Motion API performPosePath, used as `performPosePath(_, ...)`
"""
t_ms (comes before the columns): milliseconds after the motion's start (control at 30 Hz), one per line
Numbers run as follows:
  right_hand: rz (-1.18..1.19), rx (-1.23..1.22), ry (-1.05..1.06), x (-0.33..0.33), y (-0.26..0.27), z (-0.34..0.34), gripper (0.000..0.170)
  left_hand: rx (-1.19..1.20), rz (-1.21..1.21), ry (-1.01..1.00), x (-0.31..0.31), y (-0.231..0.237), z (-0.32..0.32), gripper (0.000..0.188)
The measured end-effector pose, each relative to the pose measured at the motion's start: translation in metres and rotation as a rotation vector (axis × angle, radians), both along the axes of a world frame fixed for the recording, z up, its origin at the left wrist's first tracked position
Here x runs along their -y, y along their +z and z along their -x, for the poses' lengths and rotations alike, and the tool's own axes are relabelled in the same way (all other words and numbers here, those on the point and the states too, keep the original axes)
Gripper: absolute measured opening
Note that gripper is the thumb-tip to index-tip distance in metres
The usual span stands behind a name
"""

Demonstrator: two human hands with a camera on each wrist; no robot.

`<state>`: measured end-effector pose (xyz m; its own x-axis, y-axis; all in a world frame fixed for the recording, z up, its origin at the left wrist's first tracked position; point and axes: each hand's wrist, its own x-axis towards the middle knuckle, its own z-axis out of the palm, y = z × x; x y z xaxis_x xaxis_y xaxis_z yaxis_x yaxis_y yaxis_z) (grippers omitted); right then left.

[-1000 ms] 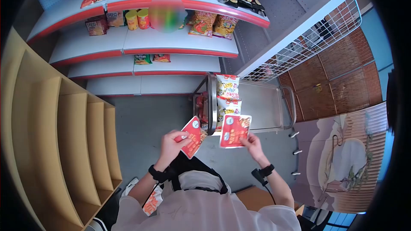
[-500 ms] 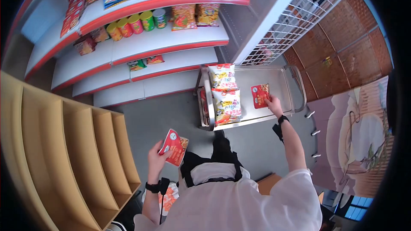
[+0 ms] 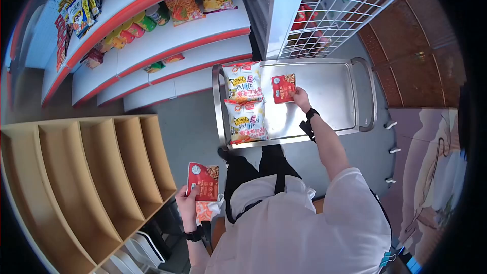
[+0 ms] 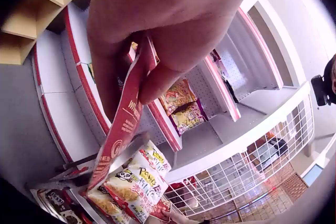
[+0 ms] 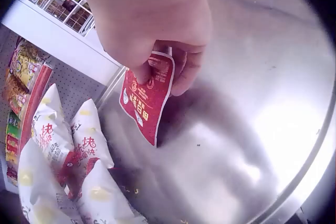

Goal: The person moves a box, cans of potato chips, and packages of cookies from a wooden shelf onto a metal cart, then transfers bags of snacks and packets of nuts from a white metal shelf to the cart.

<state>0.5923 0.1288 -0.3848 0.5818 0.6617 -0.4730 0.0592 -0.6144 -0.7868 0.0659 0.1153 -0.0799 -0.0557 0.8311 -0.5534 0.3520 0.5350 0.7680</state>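
Observation:
A red packet is pinched between the thumb and fingers of my left hand, out in front of the body at the left. My right hand grips another red packet by its edge, over the metal cart top. In the right wrist view the thumb and fingers of the right hand pinch that packet, which is tilted above the metal. White snack bags lie at the cart's left end, left of the right hand.
Shelves with red edges hold snack bags and several canisters at the upper left. A wooden shelf unit stands at the left. A white wire grid rises behind the cart, and a patterned panel is at the right.
Since one second ago the right hand has moved away from the left and over the cart with its packet. The left hand has lowered slightly with its packet. The head view has turned.

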Motion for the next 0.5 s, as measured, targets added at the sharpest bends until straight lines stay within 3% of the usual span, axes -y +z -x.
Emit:
performPosePath(233,0.022,-0.125,-0.014,-0.031,0.01,0.0,0.032,-0.042,-0.057,0.132,0.021,0.001,-0.021,0.016)
performPosePath(300,-0.005,-0.097,-0.082,-0.038,0.004,0.005,0.04,-0.039,-0.075,0.152,0.022,0.003,-0.02,0.017)
performPosePath(500,-0.054,0.122,0.003,-0.042,-0.016,0.011,0.044,0.067,-0.072,0.244,0.016,0.017,-0.024,0.017)
